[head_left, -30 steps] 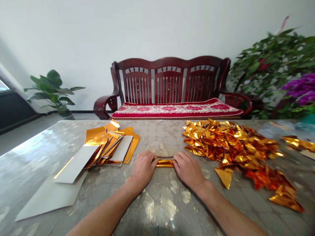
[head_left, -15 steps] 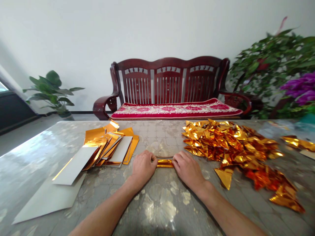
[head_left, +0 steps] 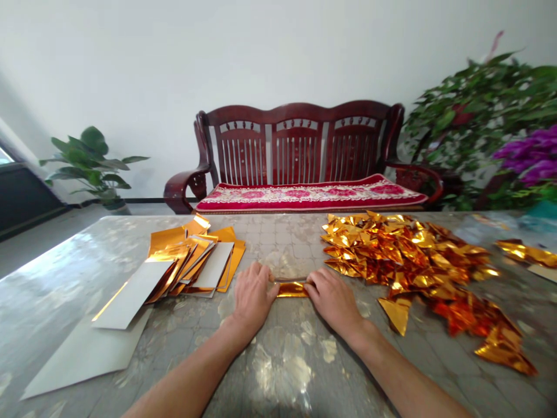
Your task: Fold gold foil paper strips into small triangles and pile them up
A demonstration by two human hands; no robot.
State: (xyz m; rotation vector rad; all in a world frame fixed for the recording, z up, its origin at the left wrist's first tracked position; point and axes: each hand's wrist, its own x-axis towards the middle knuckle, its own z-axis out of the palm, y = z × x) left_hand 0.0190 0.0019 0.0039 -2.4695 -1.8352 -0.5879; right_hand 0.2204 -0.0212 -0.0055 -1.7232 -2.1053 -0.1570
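A narrow folded strip of shiny gold foil paper (head_left: 292, 289) lies crosswise between my hands, low over the table. My left hand (head_left: 253, 297) grips its left end, thumb on the near side and fingers on the far side. At the right end, my right hand (head_left: 334, 301) pinches the strip between thumb and curled fingers. Both ends are hidden under the fingers. To the left lies a loose stack of gold foil papers (head_left: 226, 241), some with the pale backing up. A big heap of folded gold foil pieces (head_left: 404, 247) spreads to the right.
A pale sheet (head_left: 93, 354) sits at the table's left front. Clear plastic (head_left: 483, 226) and another gold piece (head_left: 524, 252) are at the far right. Behind the patterned table (head_left: 278, 371) stands a dark wooden bench (head_left: 298, 148), with plants (head_left: 93, 165) on either side.
The fingers of my left hand have straightened from a tighter curl and reach farther forward, with the thumb along the strip. My right hand stays almost where it was.
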